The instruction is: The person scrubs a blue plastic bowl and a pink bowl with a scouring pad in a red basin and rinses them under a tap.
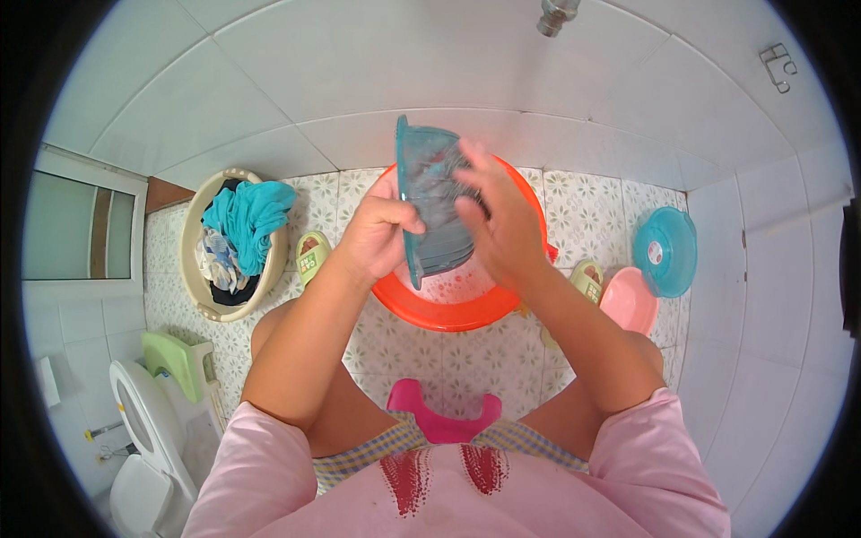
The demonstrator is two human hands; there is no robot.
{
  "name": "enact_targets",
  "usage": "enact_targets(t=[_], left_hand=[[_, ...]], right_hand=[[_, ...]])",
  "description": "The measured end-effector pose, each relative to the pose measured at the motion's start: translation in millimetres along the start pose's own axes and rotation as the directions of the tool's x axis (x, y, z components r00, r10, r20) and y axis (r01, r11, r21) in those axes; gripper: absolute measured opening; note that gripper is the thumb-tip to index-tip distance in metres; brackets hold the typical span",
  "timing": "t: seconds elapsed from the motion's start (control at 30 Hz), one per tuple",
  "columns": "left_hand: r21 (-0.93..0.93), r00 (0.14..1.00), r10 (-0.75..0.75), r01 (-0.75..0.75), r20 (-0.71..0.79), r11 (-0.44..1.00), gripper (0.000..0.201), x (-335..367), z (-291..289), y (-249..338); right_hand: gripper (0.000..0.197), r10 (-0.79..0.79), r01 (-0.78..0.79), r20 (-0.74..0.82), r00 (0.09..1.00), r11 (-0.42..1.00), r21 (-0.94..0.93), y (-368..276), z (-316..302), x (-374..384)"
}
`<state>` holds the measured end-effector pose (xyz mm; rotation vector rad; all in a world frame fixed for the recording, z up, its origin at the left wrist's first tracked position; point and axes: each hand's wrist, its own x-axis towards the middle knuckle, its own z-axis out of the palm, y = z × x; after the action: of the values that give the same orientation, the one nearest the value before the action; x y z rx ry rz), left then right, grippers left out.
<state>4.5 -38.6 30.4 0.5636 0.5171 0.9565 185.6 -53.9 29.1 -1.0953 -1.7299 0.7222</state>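
A translucent teal basin [435,202] is tipped on its side, its rim facing left and its base facing right. My left hand [381,229] is closed on the rim, thumb over the near side. At the base is my right hand [498,215], blurred by motion, with thumb and fingers spread against the basin's outer surface. Whitish streaks, perhaps suds, show on the teal wall. Below both hands an orange basin [439,316] stands on the floor and holds sudsy water [453,287].
To the left, a cream tub [190,247] holds clothes, including a turquoise garment [251,215]. A blue basin [677,255] and a pink basin [630,305] stand at right. Green slippers [314,257], a pink stool [430,421] and a white toilet [157,421] are nearby. Tiled walls surround me.
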Motion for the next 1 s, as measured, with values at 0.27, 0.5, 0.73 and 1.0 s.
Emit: enact_targets(t=[0.27,0.5,0.73,1.0], left_hand=[[-0.027,0.998,-0.038,0.039,0.044,0.999,0.072,1,15,-6],[0.279,0.990,-0.087,0.114,-0.107,0.954,0.059,6,-4,-16],[0.911,0.999,0.042,-0.019,0.002,0.413,0.034,14,-92,-147],[0.977,0.999,0.004,-0.042,0.042,0.207,0.047,20,-96,-226]], right_hand=[[0.018,-0.235,0.177,-0.115,0.965,0.911,-0.372,2,-12,18],[0.021,0.291,-0.277,-0.181,0.940,0.956,0.100,67,-16,6],[0.039,0.843,-0.780,0.270,0.466,0.247,0.575,174,10,-58],[0.050,0.570,-0.638,-0.297,0.767,0.624,-0.450,132,42,-63]])
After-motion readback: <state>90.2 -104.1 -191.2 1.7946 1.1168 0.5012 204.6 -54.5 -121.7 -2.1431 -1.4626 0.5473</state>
